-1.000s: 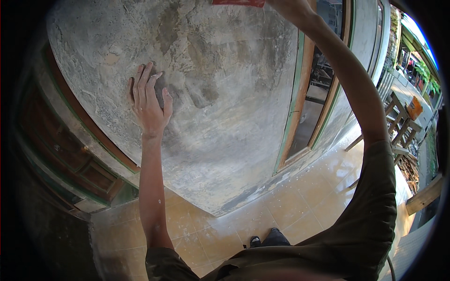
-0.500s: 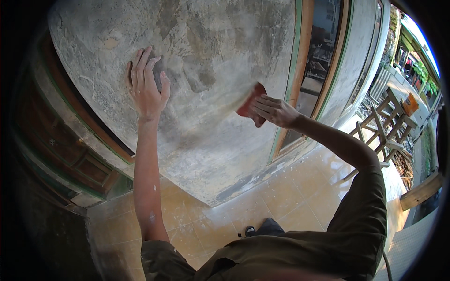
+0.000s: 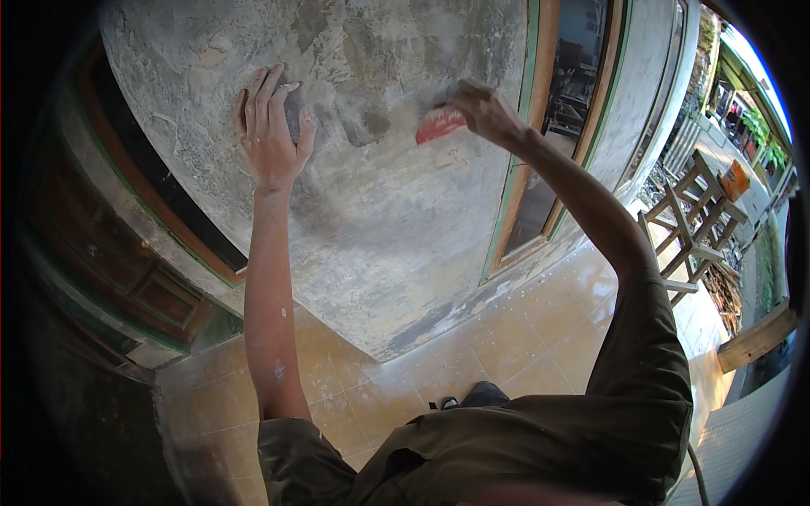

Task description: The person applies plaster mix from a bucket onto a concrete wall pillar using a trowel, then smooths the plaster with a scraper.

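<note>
A grey, patchy plastered wall (image 3: 363, 219) rises in front of me, mottled with darker and paler areas. My left hand (image 3: 272, 139) lies against it at the upper left, fingers spread, with pale dust on the skin. Higher up and to the right, near the window frame, my right hand (image 3: 489, 114) grips a red sheet of sandpaper (image 3: 440, 125) against the plaster. Part of the sheet is hidden under the fingers, which are somewhat smeared by motion.
A window with a wooden frame (image 3: 523, 211) edged in green borders the wall on the right. At left stands a dark wooden door (image 3: 126, 270). White dust speckles the yellowish tiled floor (image 3: 506, 337). A wooden trestle (image 3: 696, 223) with an orange container (image 3: 734, 180) stands outside right.
My right hand has moved up the wall with the sandpaper, its forearm now steeper. My left hand stays on the plaster, and the view has shifted slightly.
</note>
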Demonstrator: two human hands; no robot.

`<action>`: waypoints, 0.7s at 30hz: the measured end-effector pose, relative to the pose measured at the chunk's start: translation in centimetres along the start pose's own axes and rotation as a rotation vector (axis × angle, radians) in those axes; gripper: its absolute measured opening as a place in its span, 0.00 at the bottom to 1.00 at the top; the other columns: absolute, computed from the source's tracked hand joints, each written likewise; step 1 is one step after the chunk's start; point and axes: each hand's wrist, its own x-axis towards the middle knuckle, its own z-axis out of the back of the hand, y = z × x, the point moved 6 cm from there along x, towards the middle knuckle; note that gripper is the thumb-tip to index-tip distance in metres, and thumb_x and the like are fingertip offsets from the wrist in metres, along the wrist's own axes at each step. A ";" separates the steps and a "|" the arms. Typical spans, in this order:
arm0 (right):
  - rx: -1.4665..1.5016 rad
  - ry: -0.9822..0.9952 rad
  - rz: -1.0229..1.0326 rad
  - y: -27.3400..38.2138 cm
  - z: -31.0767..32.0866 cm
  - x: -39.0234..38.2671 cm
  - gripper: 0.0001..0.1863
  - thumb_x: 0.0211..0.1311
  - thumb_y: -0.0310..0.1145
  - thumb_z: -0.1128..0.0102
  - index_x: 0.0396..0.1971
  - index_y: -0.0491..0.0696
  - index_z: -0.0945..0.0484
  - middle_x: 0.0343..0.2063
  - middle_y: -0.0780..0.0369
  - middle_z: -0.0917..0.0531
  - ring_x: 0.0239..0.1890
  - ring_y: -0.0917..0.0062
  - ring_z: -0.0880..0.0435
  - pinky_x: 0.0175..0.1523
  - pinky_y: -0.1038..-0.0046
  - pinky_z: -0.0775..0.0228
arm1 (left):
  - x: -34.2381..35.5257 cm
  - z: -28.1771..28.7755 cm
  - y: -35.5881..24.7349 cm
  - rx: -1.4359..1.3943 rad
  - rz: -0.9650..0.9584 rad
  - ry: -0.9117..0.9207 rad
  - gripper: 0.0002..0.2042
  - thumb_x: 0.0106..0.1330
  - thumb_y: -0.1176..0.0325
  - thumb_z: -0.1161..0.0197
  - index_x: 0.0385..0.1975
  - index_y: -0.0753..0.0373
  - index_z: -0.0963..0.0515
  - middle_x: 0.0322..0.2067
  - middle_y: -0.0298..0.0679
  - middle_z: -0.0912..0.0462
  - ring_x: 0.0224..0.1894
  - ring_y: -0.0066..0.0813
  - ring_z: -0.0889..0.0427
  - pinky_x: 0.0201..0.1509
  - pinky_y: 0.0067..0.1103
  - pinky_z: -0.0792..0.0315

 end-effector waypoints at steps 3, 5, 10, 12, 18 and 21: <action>-0.122 -0.100 -0.074 -4.0 4.3 5.2 0.08 0.59 0.27 0.40 0.39 0.47 0.20 0.35 0.63 0.20 0.38 0.76 0.19 0.41 0.76 0.16 | 0.0 -0.1 0.0 0.006 0.005 -0.004 0.14 0.68 0.60 0.51 0.49 0.57 0.28 0.60 0.35 0.29 0.65 0.36 0.34 0.69 0.40 0.45; -0.081 -0.358 -0.033 -6.6 9.4 8.6 0.09 0.61 0.26 0.41 0.41 0.50 0.19 0.33 0.60 0.18 0.30 0.76 0.17 0.31 0.78 0.18 | 0.1 0.0 -0.1 0.008 0.005 -0.003 0.14 0.68 0.60 0.51 0.49 0.57 0.28 0.60 0.35 0.29 0.65 0.36 0.34 0.68 0.40 0.45; -0.186 -0.354 -0.011 -6.2 11.2 9.8 0.10 0.62 0.23 0.44 0.43 0.42 0.21 0.39 0.54 0.17 0.39 0.66 0.16 0.41 0.72 0.19 | 0.2 -0.1 0.0 0.026 0.008 0.001 0.14 0.65 0.60 0.49 0.48 0.55 0.28 0.59 0.34 0.28 0.64 0.36 0.33 0.69 0.40 0.45; -0.020 -0.410 0.040 -4.6 6.9 7.8 0.17 0.58 0.22 0.40 0.48 0.47 0.22 0.47 0.57 0.18 0.47 0.70 0.16 0.50 0.75 0.17 | -0.5 -0.2 0.5 0.030 0.012 0.015 0.14 0.69 0.60 0.51 0.49 0.56 0.28 0.59 0.36 0.28 0.64 0.37 0.33 0.68 0.40 0.46; 0.097 0.021 -0.054 6.6 -2.1 -10.3 0.25 0.54 0.28 0.37 0.54 0.45 0.26 0.55 0.59 0.23 0.60 0.69 0.26 0.68 0.69 0.35 | -0.2 -0.2 0.2 0.035 0.005 0.000 0.14 0.70 0.57 0.54 0.49 0.55 0.27 0.58 0.35 0.27 0.64 0.36 0.33 0.68 0.40 0.45; 0.322 0.027 -0.405 9.6 -1.9 -16.4 0.18 0.57 0.20 0.42 0.49 0.41 0.22 0.49 0.57 0.19 0.50 0.63 0.18 0.55 0.68 0.24 | -0.2 -0.4 0.3 0.059 -0.007 0.011 0.14 0.68 0.58 0.52 0.49 0.54 0.27 0.58 0.35 0.28 0.64 0.35 0.33 0.69 0.40 0.46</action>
